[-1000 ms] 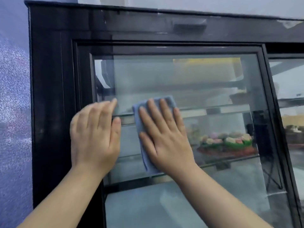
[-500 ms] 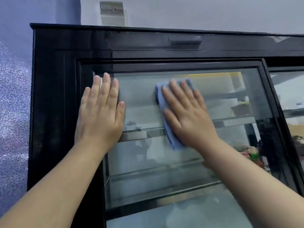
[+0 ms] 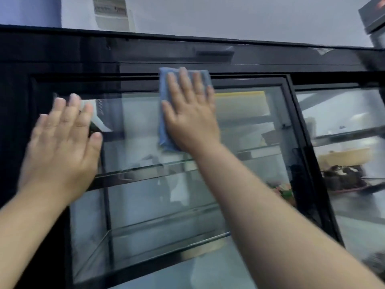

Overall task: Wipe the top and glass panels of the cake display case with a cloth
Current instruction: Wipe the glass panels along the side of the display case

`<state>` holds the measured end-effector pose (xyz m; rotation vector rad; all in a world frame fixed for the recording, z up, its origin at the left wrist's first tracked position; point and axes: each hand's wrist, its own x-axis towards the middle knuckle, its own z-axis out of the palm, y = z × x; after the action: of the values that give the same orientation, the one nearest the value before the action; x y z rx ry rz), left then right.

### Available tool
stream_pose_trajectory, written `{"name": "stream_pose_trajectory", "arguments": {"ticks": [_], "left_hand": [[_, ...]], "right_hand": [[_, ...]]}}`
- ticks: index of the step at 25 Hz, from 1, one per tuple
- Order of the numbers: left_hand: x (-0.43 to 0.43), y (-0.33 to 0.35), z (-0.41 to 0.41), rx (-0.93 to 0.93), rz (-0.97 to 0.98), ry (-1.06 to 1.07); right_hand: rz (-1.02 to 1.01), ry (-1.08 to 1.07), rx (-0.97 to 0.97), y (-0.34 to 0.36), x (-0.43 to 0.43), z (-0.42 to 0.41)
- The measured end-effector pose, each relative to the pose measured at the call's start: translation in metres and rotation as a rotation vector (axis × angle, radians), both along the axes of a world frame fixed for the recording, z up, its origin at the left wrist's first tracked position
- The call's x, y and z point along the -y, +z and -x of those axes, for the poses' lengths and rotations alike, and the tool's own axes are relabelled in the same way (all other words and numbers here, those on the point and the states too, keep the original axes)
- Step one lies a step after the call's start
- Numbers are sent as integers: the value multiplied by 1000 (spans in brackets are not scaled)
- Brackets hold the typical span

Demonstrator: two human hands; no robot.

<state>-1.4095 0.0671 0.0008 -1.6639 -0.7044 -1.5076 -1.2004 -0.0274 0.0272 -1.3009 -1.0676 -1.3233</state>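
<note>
The cake display case (image 3: 62,53) has a black frame and a glass door panel (image 3: 250,132) straight ahead. A folded blue cloth (image 3: 163,105) lies flat against the top of that panel, overlapping the black upper door frame. My right hand (image 3: 191,113) presses it there with straight, spread fingers. My left hand (image 3: 62,142) rests flat and open on the door's left frame and glass edge, holding nothing. Most of the cloth is hidden under my right palm.
A second glass panel (image 3: 350,142) sits to the right, with a dark cake (image 3: 341,176) behind it. Glass shelves (image 3: 166,165) run inside the case. A white wall box (image 3: 110,11) hangs above the case top.
My right hand has slid the cloth upward from mid-glass to the panel's top edge. My left hand has moved up the left frame, staying flat.
</note>
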Motion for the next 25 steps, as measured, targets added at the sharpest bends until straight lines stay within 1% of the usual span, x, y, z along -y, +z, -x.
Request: {"name": "stream_pose_trajectory", "arguments": {"ticks": [2,3,4,5,6,7,8,9,11,12,13,14,15,16,17,18,20,21,22,23,24,25], "left_hand": [[11,0,-15,67,20,-45],[23,-5,-30,70,3,-68],[36,-12,-47,36,-20,-81],[45,-20,-64,-12,-34,-79],[51,-29,-79,-48,-32,-73],[50,-35,-88,-70,-30,-60],[46,-37,-93,-71,-43,-45],[43,-36,-93,-63,-47,-28],[39,-34,-88,-46,-49,2],[39,-34,-87,-42,-54,6],[40,-35,-87,-41,-55,5],[41,-35,-88,-41,-56,11],[42,-36,-89,-42,-56,23],[42,-36,-88,-48,-59,31],[43,-35,-88,-54,-61,27],[42,-35,-89,-61,-60,19],[41,-36,-88,-64,-49,2],[41,-35,-87,-61,-47,-9],[41,-35,-87,-61,-42,-19],[42,-34,-86,-63,-35,-27],[44,-33,-86,-68,-27,-40],[47,-34,-85,-79,-13,-54]], "right_hand": [[41,6,195,-27,-8,6],[78,-20,281,-43,-4,-12],[98,-32,298,-50,5,-37],[95,-24,225,-44,16,-60],[77,0,87,-32,24,-76],[70,10,-59,-18,25,-81],[45,15,-136,-10,21,-74],[23,23,-91,-11,17,-58],[50,16,150,-39,11,-44],[104,-19,266,-58,14,-59],[155,-49,282,-67,26,-81],[179,-52,200,-63,37,-102],[139,-39,48,-51,44,-117],[99,-23,-119,-33,46,-120],[78,-13,-216,-19,40,-107],[62,3,-193,-15,30,-84],[77,37,53,-45,15,-41],[104,12,192,-71,12,-40],[161,-13,245,-96,18,-55],[199,-27,218,-110,28,-79],[192,-14,103,-108,37,-101],[158,5,-56,-101,44,-114]]}}
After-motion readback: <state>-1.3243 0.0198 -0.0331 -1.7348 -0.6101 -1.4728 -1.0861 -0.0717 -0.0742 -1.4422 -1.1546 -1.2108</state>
